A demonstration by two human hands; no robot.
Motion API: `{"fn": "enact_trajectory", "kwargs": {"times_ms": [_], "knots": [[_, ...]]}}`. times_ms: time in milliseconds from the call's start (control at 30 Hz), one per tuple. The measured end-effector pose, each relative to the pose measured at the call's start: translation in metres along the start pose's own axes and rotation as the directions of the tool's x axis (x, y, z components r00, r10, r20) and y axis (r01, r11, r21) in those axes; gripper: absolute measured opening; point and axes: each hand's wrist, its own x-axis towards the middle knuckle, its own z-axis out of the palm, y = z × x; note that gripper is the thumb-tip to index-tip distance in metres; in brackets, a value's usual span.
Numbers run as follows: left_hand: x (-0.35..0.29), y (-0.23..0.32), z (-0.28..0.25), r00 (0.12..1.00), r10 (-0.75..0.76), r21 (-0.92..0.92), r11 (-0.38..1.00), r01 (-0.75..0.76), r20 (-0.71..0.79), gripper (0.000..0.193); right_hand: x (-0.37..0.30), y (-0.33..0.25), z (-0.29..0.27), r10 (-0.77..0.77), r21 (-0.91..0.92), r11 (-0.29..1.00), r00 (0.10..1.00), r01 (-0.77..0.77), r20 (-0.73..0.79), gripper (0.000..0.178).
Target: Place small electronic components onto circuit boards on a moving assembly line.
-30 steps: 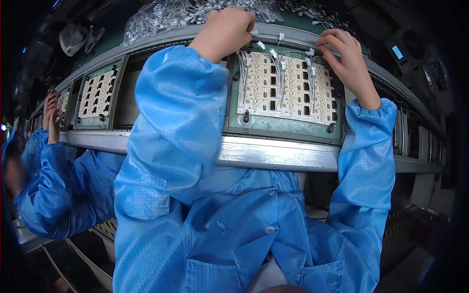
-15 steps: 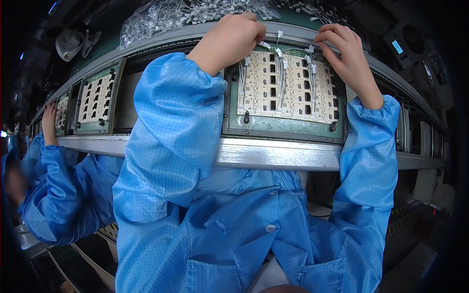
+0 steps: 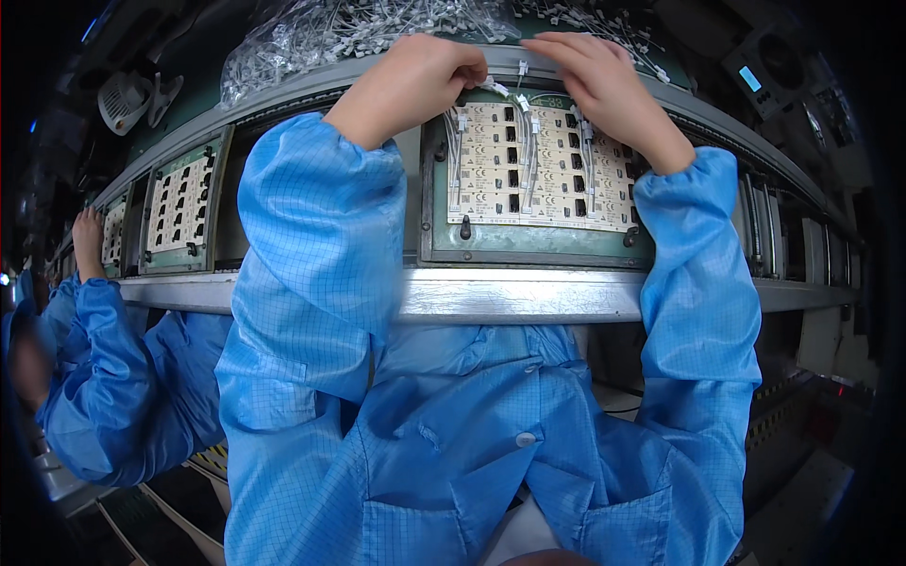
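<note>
A panel of cream circuit boards point(image 3: 557, 184) lies in a green-bordered fixture point(image 3: 528, 243) before me. White cables with small plugs run over it in several rows; one cable bundle point(image 3: 530, 165) crosses the middle. My left hand point(image 3: 406, 85) is over the panel's far left corner, thumb and fingertips pinched on a white-plugged cable point(image 3: 493, 86); the grip itself is partly hidden. Above the far right part is my right hand point(image 3: 609, 90), its fingers stretched leftward and thumb apart, with nothing visible in it. An upright white plug point(image 3: 523, 69) stands close to its fingertips.
Beyond the rail lies a clear bag of white cables point(image 3: 368, 33), with loose cables point(image 3: 604, 24) to its right. A metal rail point(image 3: 519, 297) runs along my side. Leftward are another board fixture point(image 3: 179, 203), a small white fan point(image 3: 125, 99) and a co-worker's hand point(image 3: 88, 236).
My right hand has moved left toward the upright plug, its fingers now straighter. My left hand stays by the far left corner, shifted slightly left in view along with the whole panel.
</note>
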Motion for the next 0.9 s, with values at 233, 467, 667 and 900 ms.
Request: {"fn": "enact_trajectory", "kwargs": {"times_ms": [233,467,667,900], "knots": [[0.001,-0.006,0.001,0.999,-0.023,0.117,0.993,0.027,-0.035,0.020,0.010,0.000,0.006,-0.004,-0.002,1.000,0.997,0.004,0.073,0.024],[-0.001,-0.008,0.012,0.963,-0.024,0.127,0.990,0.060,-0.267,0.015,-0.003,-0.002,-0.010,0.025,0.033,0.999,0.998,-0.027,0.065,0.010],[-0.004,-0.011,0.019,0.968,-0.176,0.202,0.957,0.210,-0.177,0.017,-0.011,-0.007,-0.012,0.084,0.012,0.996,0.987,-0.087,0.133,0.008],[-0.001,-0.018,0.015,0.986,-0.143,0.048,0.988,0.148,-0.087,0.016,-0.009,-0.008,-0.015,0.070,0.038,0.997,0.993,-0.073,0.090,0.019]]}}
